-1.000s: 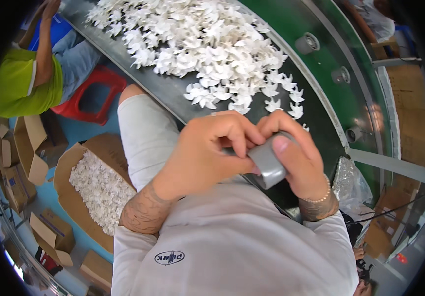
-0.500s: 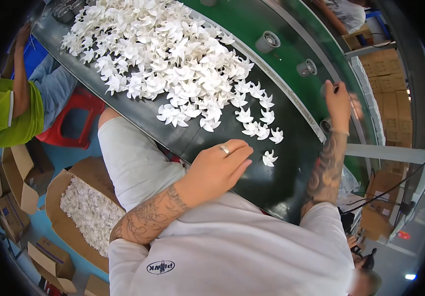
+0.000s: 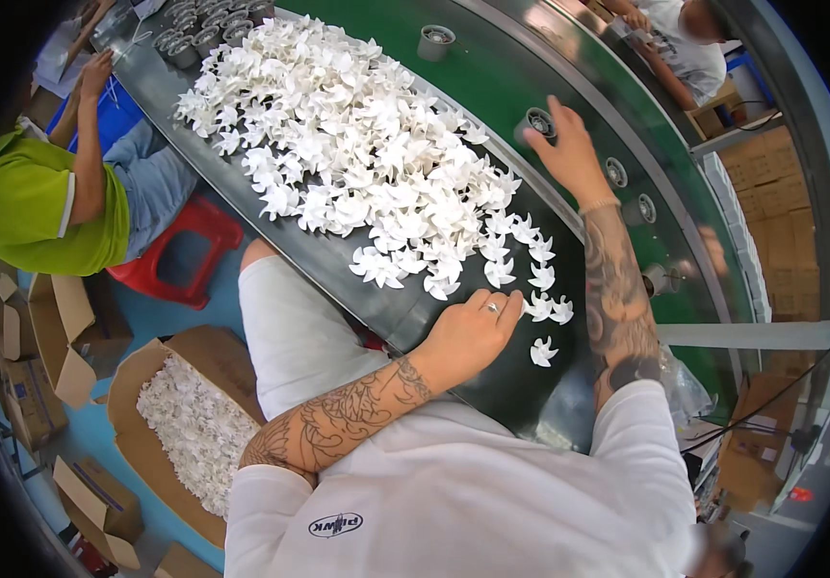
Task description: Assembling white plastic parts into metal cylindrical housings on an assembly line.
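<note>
Small white pinwheel-shaped fan wheels [image 3: 338, 144] lie in a large heap on the dark work surface [image 3: 324, 275], with several spread out at its near right end. My left hand [image 3: 468, 337], a ring on one finger, is closed with its fingertips pinching at the edge of a white fan wheel [image 3: 538, 306]. Over the green conveyor belt [image 3: 492, 87], my right hand [image 3: 569, 159] has its thumb and fingers spread around a grey cup-shaped housing [image 3: 537, 123]. Whether they touch it is hard to tell.
More grey housings [image 3: 436, 42] sit along the belt and in a cluster at the far left. A metal rail [image 3: 550, 193] separates belt and work surface. At left are a co-worker in a green shirt [image 3: 54, 207], a red stool [image 3: 184, 255] and a carton of white parts [image 3: 194, 424].
My right hand has swung left and away over the belt to a grey housing. My left hand has moved right to the loose fan wheels. The whole view has shifted.
</note>
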`<state>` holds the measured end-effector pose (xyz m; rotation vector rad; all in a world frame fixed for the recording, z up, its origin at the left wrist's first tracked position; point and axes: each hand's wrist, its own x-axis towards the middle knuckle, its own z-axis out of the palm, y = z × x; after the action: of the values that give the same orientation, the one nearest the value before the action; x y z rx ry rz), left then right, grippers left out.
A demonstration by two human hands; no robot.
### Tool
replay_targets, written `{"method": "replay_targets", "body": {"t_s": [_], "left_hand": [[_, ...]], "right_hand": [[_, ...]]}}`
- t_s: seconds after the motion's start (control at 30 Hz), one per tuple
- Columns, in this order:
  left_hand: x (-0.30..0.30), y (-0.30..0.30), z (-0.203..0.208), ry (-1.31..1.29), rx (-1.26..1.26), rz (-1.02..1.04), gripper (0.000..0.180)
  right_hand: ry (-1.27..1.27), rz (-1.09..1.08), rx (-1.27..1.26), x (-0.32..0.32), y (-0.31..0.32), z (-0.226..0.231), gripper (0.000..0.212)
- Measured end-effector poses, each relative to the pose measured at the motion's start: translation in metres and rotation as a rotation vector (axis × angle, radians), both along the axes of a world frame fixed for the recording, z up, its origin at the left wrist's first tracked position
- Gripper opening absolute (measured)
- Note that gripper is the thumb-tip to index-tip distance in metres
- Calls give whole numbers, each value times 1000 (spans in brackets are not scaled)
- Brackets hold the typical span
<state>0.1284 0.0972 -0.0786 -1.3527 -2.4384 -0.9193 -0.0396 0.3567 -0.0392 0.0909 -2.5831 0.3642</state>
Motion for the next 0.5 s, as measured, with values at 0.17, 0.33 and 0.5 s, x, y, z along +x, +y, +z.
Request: {"method": "replay_targets", "body": {"t_s": [0.17,0.33,0.5], "left_hand": [[-8,-13,14,-324,152,-161,17],[11,-46,13,-276,368,17,29],[-2,-70,46,-578,745,-77,40]], "right_hand": [[-78,-2,-103,-30,-16,-2,57],[-258,165,-1141,65,-92,63,33],[-340,306,-1411,135,-122,73,37]]}}
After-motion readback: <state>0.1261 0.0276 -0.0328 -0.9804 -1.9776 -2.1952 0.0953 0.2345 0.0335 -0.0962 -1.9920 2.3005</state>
